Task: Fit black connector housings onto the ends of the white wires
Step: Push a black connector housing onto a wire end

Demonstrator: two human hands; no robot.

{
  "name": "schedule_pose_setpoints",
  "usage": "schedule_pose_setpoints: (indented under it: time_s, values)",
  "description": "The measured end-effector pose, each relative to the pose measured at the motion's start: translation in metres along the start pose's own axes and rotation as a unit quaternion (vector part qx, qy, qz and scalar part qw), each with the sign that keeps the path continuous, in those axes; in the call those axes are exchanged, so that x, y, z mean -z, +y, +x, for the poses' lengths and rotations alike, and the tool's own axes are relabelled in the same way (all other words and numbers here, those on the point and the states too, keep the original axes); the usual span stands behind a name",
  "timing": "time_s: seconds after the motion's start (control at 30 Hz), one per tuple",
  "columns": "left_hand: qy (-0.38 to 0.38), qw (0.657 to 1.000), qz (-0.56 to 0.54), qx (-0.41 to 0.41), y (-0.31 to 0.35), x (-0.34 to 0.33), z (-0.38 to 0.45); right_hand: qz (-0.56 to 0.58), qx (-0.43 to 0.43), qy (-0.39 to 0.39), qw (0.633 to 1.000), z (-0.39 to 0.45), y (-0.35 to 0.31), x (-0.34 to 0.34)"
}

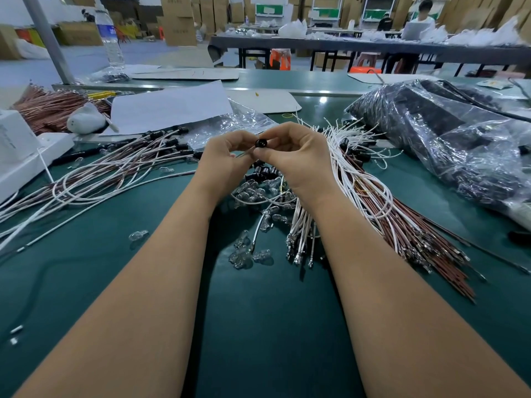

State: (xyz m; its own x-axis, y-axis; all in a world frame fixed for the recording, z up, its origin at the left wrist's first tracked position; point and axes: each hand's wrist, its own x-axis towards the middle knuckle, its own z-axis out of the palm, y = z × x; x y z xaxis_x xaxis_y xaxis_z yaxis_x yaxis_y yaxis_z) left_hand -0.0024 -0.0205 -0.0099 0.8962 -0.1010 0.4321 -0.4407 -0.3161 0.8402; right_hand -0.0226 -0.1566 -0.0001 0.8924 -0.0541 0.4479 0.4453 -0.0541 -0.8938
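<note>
Both hands meet above the green table. My right hand (pixel 296 162) pinches a small black connector housing (pixel 261 143) between thumb and fingertips. My left hand (pixel 227 159) pinches the end of a thin wire (pixel 244 153) that points at the housing. Several loose black housings (pixel 263 170) lie on the table just under the hands. A bundle of white and brown wires (pixel 373 196) with metal terminals fans out to the right. Wires fitted with black housings (pixel 149 156) lie in a pile to the left.
Small clear glass bulbs (pixel 244 254) are scattered between my forearms. A clear plastic bag of black parts (pixel 448 139) sits at the right. White paper sheets (pixel 169 107), a white box (pixel 17 145) and a water bottle (pixel 110 38) stand at the back left.
</note>
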Motion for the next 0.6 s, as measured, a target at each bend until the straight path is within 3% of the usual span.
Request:
schedule_pose_setpoints:
  time_s: [0.23, 0.4, 0.6]
  values:
    - [0.002, 1.000, -0.004, 0.003, 0.000, -0.001, 0.001, -0.016, 0.010, -0.001, 1.000, 0.002, 0.001, -0.001]
    - [0.001, 1.000, -0.005, 0.006, -0.005, 0.000, 0.002, -0.046, 0.008, 0.053, 0.997, 0.004, 0.007, 0.002]
    - [-0.003, 0.999, -0.004, 0.045, -0.004, -0.005, 0.003, -0.028, -0.045, 0.046, 0.998, 0.006, 0.014, 0.006]
